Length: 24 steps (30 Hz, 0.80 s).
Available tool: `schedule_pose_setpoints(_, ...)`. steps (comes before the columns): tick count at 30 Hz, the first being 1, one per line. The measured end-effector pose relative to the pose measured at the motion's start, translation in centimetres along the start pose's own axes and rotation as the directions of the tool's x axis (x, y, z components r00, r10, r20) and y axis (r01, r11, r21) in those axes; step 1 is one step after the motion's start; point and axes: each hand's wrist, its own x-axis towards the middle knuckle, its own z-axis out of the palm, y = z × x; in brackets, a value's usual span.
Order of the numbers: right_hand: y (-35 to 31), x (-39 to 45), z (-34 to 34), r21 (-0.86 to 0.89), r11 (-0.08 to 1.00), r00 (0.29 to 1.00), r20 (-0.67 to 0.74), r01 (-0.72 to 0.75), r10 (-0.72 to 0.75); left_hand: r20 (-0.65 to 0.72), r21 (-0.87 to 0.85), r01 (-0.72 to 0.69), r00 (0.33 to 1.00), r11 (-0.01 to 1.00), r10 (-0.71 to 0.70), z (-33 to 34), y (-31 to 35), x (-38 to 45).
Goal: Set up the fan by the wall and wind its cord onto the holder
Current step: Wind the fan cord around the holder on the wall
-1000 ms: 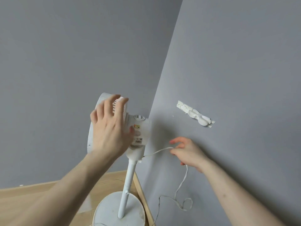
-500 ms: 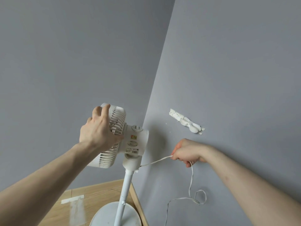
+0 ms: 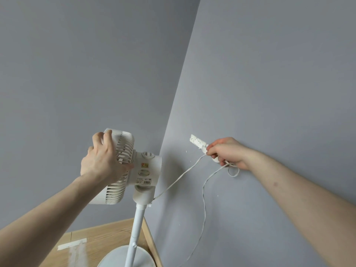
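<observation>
1. The left hand [image 3: 102, 160] is wrapped over the top and back of the fan [image 3: 123, 166] head, fingers curled on the ribbed grille, thumb against the rear housing.
2. The right hand [image 3: 228, 151] is closed on the cord [image 3: 179, 178], pinching it right at the holder [image 3: 198, 142] on the right-hand wall [image 3: 269, 83]; its fingers cover the holder's lower end.
3. From that hand the cord runs taut down and left to the fan's neck, just under the head.
4. A small loop hangs below the right hand, and a slack length trails down along the wall toward the floor [image 3: 107, 234].
5. The fan stands upright in the corner on its pole [image 3: 136, 228] and round base [image 3: 115, 257], between the two hands and close beside the wall.
6. A strip of tape [image 3: 72, 244] lies on the wooden floor to the left of the base.
</observation>
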Motion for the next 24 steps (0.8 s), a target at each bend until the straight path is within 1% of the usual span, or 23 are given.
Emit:
schedule_pose_setpoints(3,-1.5,-0.1,-1.2,-0.062,0.998,0.999,0.052,0.017,-0.014,0.044,0.029,-0.013,0.999,1.000,0.012,-0.6,0.0,0.3)
schedule_pose_setpoints(5,-2.7,-0.2,-1.5,-0.089,0.995,0.997,0.061,0.050,-0.045,0.037,0.131,-0.048,0.998,0.990,0.044,-0.8,0.6,0.6)
schedule_pose_setpoints(7,-3.7,-0.3,-1.9,-0.162,0.982,0.995,0.039,0.096,-0.091,-0.009,0.218,-0.174,0.984,0.960,0.181,-1.0,2.1,0.7)
schedule_pose_setpoints(8,-4.1,-0.3,-2.1,-0.237,0.963,0.992,0.018,0.127,-0.126,-0.022,0.202,-0.258,0.963,0.945,0.268,-1.0,3.3,0.6)
schedule_pose_setpoints(9,-4.2,-0.3,-2.3,-0.319,0.934,0.986,0.002,0.160,-0.168,-0.013,0.145,-0.347,0.936,0.927,0.352,-0.9,4.7,0.5)
schedule_pose_setpoints(11,-4.4,-0.3,-2.5,-0.422,0.878,0.966,-0.016,0.226,-0.256,0.053,-0.028,-0.497,0.865,0.867,0.498,-0.6,7.9,0.1)
schedule_pose_setpoints(13,-4.3,-0.3,-2.6,-0.458,0.842,0.939,-0.039,0.286,-0.341,0.132,-0.172,-0.555,0.806,0.814,0.577,0.3,11.3,-0.1)
schedule_pose_setpoints(15,-4.0,-0.3,-2.8,-0.491,0.807,0.914,-0.050,0.329,-0.403,0.182,-0.261,-0.528,0.795,0.808,0.579,1.8,14.2,-0.1)
schedule_pose_setpoints(18,-3.2,-0.3,-3.1,-0.532,0.767,0.884,-0.072,0.358,-0.462,0.195,-0.423,-0.423,0.821,0.802,0.536,3.9,17.1,0.6)
schedule_pose_setpoints(19,-2.9,-0.2,-3.2,-0.539,0.760,0.875,-0.085,0.362,-0.477,0.177,-0.460,-0.404,0.831,0.791,0.528,4.5,17.8,0.9)
schedule_pose_setpoints(22,-1.9,0.0,-4.0,-0.538,0.762,0.855,-0.136,0.360,-0.500,0.135,-0.455,-0.388,0.860,0.802,0.492,5.7,19.1,1.8)
schedule_pose_setpoints(24,-1.3,0.2,-5.0,-0.540,0.777,0.856,-0.180,0.325,-0.484,0.113,-0.455,-0.379,0.873,0.806,0.474,6.0,19.5,2.4)
